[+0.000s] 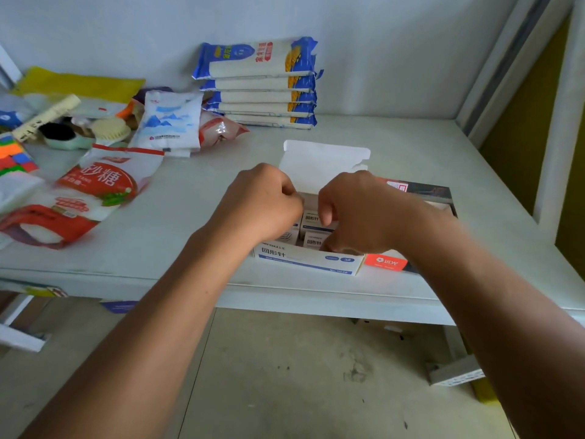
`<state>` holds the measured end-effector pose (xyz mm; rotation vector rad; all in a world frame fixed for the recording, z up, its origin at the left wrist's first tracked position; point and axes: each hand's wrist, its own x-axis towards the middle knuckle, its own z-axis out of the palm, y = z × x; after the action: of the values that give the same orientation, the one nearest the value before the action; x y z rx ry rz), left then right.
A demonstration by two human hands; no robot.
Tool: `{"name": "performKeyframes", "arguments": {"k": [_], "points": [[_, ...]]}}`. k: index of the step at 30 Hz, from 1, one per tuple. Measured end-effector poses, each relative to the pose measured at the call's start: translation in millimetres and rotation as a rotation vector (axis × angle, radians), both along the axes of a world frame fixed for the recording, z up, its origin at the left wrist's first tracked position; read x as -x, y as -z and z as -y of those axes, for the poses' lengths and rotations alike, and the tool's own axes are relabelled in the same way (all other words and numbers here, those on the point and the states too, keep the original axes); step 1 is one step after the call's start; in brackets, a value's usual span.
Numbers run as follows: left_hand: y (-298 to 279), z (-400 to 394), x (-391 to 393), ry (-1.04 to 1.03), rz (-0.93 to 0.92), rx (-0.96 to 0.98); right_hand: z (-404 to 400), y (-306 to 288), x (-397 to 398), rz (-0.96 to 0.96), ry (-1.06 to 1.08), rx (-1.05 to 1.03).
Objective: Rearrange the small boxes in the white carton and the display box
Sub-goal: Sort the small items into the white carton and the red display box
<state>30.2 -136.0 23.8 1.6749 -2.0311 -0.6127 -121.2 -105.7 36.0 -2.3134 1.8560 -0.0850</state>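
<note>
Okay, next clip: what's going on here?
A person has both hands in an open white carton at the shelf's front edge. The left hand and right hand are curled among the small boxes packed inside. The display box sits right beside it, untouched.

A small shop's stockroom or shelving bay. Retail goods lie on a pale metal shelf point(411, 147) against a plain wall: a stack of identical noodle packets point(259, 87), bags of sugar point(95, 188) and salt point(171, 122), brushes point(110, 129), and a carton of paper-clip boxes point(307, 258). Below is a bare concrete floor point(300, 375).
</note>
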Motion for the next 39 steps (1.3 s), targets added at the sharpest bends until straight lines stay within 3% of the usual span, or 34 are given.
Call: {"name": "performKeyframes", "arguments": {"k": [4, 7, 12, 17, 21, 29, 33, 39], "points": [[-0.2, -2.4, 0.3, 0.020, 0.029, 0.012, -3.2, -1.9, -0.6, -0.084, 0.040, 0.030], [0.2, -3.4, 2.6, 0.035, 0.048, 0.009, -2.5, -5.1, -7.6, -0.106, 0.008, -0.057], [0.7, -3.1, 3.2, 0.061, 0.054, 0.005, -0.6, -5.3, -15.1, -0.002, -0.021, -0.186], [4.9, -4.9, 4.0, 0.097, 0.087, -0.047, -5.9, -1.9, -7.1, 0.137, -0.005, -0.164], [10.6, -6.3, 8.6, 0.144, 0.050, -0.090, -6.6, -0.8, -0.3, 0.182, 0.016, 0.037], [15.9, -10.0, 26.0, 0.109, 0.152, -0.099, -2.6, 11.9, 36.2, 0.236, 0.162, 0.123], [20.7, -12.4, 36.1, 0.046, 0.234, -0.046, -1.8, 11.2, 62.7, 0.352, 0.368, 0.188], [25.0, -13.6, 44.1, -0.015, 0.249, -0.007, -2.9, 15.2, 105.2, 0.252, 0.546, 0.067]]}}
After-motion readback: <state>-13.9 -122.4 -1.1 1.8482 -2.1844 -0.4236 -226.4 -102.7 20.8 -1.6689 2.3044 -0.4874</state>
